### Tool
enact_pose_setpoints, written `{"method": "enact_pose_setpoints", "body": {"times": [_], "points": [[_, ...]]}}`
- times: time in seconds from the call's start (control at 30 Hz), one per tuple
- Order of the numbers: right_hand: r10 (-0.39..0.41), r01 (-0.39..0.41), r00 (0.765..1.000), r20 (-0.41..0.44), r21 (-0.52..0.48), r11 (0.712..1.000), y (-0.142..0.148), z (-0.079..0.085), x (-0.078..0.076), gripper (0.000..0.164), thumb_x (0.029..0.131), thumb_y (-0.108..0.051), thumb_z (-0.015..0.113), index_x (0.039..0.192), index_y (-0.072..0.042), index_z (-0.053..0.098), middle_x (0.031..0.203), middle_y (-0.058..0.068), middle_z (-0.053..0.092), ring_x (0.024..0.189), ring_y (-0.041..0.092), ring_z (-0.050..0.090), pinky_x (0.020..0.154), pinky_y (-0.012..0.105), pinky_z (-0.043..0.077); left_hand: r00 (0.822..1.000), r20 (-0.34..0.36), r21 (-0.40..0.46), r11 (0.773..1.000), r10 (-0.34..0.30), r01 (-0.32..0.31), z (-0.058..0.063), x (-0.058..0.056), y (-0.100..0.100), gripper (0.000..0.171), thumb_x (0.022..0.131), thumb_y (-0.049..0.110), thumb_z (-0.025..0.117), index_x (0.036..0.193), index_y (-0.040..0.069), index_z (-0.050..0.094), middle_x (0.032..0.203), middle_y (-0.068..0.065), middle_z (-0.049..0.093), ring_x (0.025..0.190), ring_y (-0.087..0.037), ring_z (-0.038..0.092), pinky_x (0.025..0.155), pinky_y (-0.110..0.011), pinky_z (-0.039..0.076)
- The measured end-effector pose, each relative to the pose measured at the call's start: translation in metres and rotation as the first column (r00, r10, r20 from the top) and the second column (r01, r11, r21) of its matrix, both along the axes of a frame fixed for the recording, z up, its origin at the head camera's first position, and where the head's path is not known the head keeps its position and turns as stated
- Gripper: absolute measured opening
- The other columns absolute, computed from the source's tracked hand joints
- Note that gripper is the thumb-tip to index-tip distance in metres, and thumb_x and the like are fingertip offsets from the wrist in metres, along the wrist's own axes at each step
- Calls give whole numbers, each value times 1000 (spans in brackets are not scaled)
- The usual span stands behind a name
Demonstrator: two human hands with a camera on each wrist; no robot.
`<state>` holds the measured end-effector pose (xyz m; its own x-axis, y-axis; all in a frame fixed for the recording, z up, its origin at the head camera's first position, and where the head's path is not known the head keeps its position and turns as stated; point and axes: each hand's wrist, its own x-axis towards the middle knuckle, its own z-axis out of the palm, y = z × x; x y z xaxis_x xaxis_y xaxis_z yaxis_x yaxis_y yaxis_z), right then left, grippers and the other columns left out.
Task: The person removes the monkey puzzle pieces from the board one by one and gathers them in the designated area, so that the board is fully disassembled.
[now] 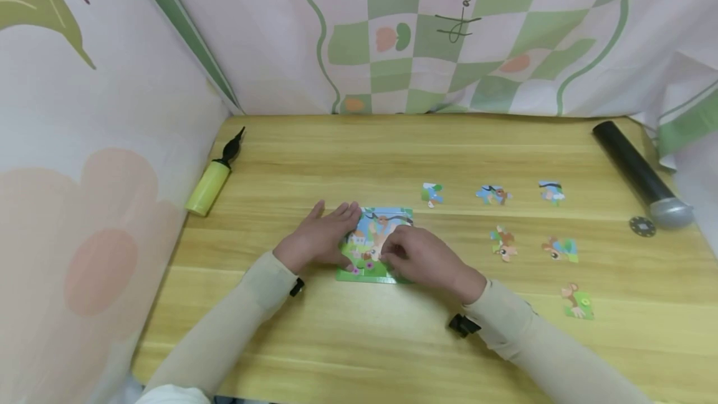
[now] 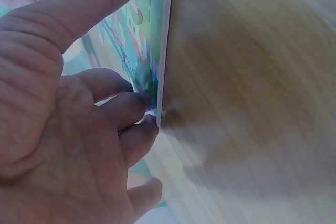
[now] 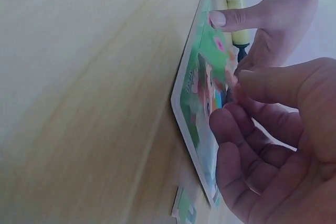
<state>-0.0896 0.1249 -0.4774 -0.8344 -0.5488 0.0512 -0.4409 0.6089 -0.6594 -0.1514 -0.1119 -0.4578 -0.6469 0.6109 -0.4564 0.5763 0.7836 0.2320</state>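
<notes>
A jigsaw puzzle board (image 1: 367, 278) with a green rim and a cartoon animal picture lies flat on the table. My left hand (image 1: 324, 235) rests on its left side, fingers spread along the upper left edge and the thumb on the lower left part. Over the right half of the board, my right hand (image 1: 421, 257) pinches a small puzzle piece (image 3: 231, 78) between thumb and forefinger. Most of that piece is hidden by the fingertips. In the right wrist view, the left thumb (image 3: 236, 18) presses near the flower corner of the board.
Several loose puzzle pieces (image 1: 503, 244) lie spread to the right of the board. A yellow-green hand pump (image 1: 210, 186) stands off to the left. On the far right are a black microphone (image 1: 639, 170) and a dark round disc (image 1: 642, 226). Printed curtains (image 1: 269, 48) border the table.
</notes>
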Motion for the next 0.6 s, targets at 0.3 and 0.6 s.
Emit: {"method": "enact_pose_setpoints", "body": {"times": [0.3,0.6], "points": [[-25,32,994,104,-67,997,2,0,3,5,97,-14,71,97,-8,72,82,-9,67,71,3,62,66,25,55,1000,0,0,1000,1,-1,-2,-1,1,122,77,57,82,163,14,8,167,0,1,153,-16,1,118,-51,-11],[-53,95,953,300,-127,987,57,16,10,7,95,-14,73,100,-18,72,90,-5,69,81,16,66,70,30,57,1000,4,-3,1000,-2,2,-3,0,0,120,79,56,81,163,13,7,167,0,-1,153,-16,-1,118,-52,-11]]}}
